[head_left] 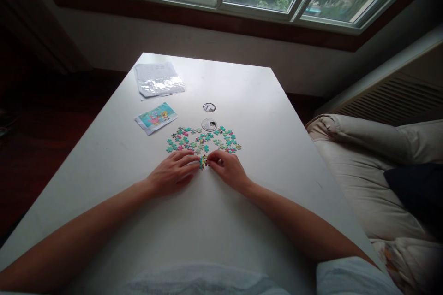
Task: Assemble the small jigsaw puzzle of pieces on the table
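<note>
A small cluster of yellow and teal jigsaw puzzle pieces (202, 162) lies on the white table between my hands. My left hand (174, 169) rests to its left, fingers stretched out, the fingertips touching the cluster's edge. On the other side, my right hand (227, 168) is closed in a pinch on a small puzzle piece (208, 162) at the cluster's right edge; the fingers partly hide it. Just beyond both hands, many loose teal, green and pink puzzle pieces (203, 138) are spread out, mostly lying apart.
A picture card (158, 117) with a colourful cartoon scene lies at the far left of the table (256, 110). Behind it is a clear plastic bag with papers (159, 80). Two round fittings sit beyond the loose pieces. A pale sofa (353, 184) stands to the right, below windows.
</note>
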Motion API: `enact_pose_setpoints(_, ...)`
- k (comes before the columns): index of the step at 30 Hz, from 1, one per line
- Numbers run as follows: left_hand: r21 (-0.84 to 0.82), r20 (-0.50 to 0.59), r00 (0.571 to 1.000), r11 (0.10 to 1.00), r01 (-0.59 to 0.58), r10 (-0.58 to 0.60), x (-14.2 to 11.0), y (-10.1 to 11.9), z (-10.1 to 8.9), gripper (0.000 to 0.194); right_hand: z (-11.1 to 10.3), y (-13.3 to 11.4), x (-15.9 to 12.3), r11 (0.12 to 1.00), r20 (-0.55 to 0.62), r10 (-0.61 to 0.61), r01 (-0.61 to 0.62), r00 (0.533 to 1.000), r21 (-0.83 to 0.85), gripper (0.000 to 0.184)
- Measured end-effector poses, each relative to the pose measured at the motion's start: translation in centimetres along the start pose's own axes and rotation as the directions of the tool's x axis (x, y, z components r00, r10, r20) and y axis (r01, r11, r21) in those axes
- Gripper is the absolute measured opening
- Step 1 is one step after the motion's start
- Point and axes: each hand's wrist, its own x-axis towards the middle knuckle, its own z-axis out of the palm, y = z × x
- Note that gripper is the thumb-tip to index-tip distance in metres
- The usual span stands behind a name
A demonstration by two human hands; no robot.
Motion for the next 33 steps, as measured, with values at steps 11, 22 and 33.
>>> enact_pose_setpoints(11,0.01,0.038,0.999,1.0,0.008,-0.008,0.14,0.13,-0.14,0.042,0.07,0.01,0.52,0.986,0.036,-0.098,0.102,0.995,-0.134,0.005)
enact_pose_setpoints(22,0.001,0.038,0.999,1.0,0.017,-0.017,0.23,0.26,-0.09,0.043,0.57,0.1,0.39,0.945,0.042,-0.176,0.181,0.983,-0.274,0.006)
enact_pose_setpoints(33,0.0,0.035,0.999,1.0,0.014,-0.014,0.58,0.64,-0.37,0.038,0.25,0.21,0.6,0.935,0.079,-0.179,0.194,0.981,-0.295,0.004)
